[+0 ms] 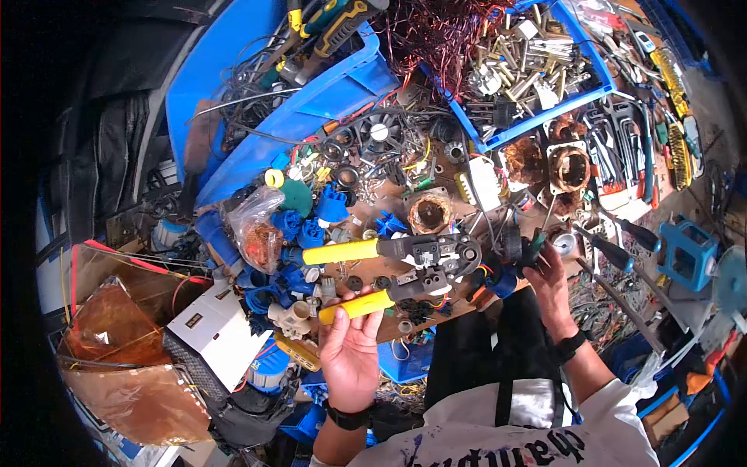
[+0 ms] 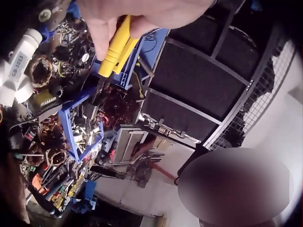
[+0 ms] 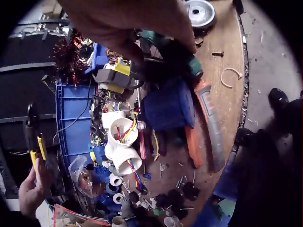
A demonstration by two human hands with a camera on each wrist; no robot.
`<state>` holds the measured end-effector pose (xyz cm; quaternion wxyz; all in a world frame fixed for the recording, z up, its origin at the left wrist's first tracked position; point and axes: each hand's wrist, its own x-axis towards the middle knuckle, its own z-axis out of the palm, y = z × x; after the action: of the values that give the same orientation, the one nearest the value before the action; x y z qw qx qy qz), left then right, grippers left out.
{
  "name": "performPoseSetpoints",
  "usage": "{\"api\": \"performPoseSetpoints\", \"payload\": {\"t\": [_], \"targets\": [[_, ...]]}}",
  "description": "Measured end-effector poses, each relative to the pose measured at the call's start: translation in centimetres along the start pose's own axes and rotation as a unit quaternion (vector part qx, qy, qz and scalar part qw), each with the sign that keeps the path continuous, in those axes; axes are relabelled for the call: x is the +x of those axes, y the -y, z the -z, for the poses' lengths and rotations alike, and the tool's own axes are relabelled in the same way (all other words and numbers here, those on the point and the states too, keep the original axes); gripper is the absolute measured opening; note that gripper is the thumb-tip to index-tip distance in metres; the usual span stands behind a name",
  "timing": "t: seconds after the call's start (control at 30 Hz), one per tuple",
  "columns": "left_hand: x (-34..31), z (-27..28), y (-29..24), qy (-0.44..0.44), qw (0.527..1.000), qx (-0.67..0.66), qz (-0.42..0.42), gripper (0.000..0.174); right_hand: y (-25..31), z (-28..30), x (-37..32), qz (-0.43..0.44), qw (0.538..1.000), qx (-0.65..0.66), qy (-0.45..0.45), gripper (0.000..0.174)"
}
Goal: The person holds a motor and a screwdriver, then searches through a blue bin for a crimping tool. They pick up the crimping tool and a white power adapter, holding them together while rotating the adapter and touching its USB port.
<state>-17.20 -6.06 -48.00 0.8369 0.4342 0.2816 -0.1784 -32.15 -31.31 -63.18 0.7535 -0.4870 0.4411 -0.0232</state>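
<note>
Head, crimper [image 1: 433,261], right grip's [image 1: 551,276] tool [image 1: 535,246] seemingly half-hidden

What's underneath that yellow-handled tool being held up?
The left hand holds the crimping tool above a wooden bench. Around it show black knobs and blue plastic fittings. Whatever lies straight beneath its head and handles is covered.
</note>
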Motion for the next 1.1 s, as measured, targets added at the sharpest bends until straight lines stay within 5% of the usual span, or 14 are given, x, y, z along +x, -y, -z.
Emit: {"api": "performPoseSetpoints", "payload": {"t": [0.17,0.23,0.3,0.37,0.43,0.57,0.7,0.73,0.77,0.9,0.97,1.0,1.1], "targets": [[-0.7,-0.7,2.3,-0.025,0.998,-0.061,0.023,0.022,-0.4,1.1,-0.2,0.0,1.0,-0.008,-0.005,0.066],[-1.0,-1.0,3.2,-0.007,0.997,-0.072,0.03,0.024,-0.5,1.1,-0.8,0.018,0.975,-0.176,-0.131,0.064],[-1.3,-1.7,4.1,-0.004,0.994,-0.098,0.037,0.027,1.5,-0.3,-2.5,0.107,0.972,-0.133,-0.162,0.065],[-1.7,-1.6,5.3,-0.003,0.987,-0.143,0.074,0.027,4.8,-2.9,-5.1,0.145,0.983,-0.041,-0.108,0.064],[-2.4,-2.9,6.8,0.003,0.981,-0.165,0.101,0.028,6.4,-4.3,-7.0,0.135,0.987,0.061,0.062,0.071],[-4.3,-5.2,9.2,0.053,0.965,-0.177,0.186,0.029,6.5,-6.4,-7.1,0.043,0.957,0.15,0.245,0.094],[-6.1,-5.7,11.2,0.104,0.966,-0.118,0.207,0.027,7.9,-6.5,-6.3,-0.003,0.935,0.238,0.261,0.084],[-6.7,-5.4,11.7,0.067,0.968,-0.109,0.218,0.025,9.2,-7.2,-5.9,0.042,0.94,0.233,0.246,0.078],[-7.0,-5.4,11.6,0.069,0.966,-0.109,0.222,0.025,9.7,-6.8,-6.0,-0.015,0.943,0.227,0.242,0.073],[-6.9,-4.3,10.0,0.125,0.964,0.175,0.157,0.022,8.8,-5.6,-5.9,-0.014,0.935,0.248,0.254,0.067],[-6.1,-2.3,9.1,0.176,0.902,0.392,-0.041,0.025,8.5,-4.8,-6.1,-0.04,0.91,0.291,0.294,0.069],[-6.0,-2.5,9.1,0.127,0.888,0.43,-0.097,0.03,9.2,-4.5,-6.3,-0.069,0.898,0.297,0.317,0.069],[-4.3,-3.3,9.2,0.161,0.848,0.504,-0.042,0.039,8.5,-4.1,-8.1,-0.163,0.912,0.24,0.291,0.071]]}}
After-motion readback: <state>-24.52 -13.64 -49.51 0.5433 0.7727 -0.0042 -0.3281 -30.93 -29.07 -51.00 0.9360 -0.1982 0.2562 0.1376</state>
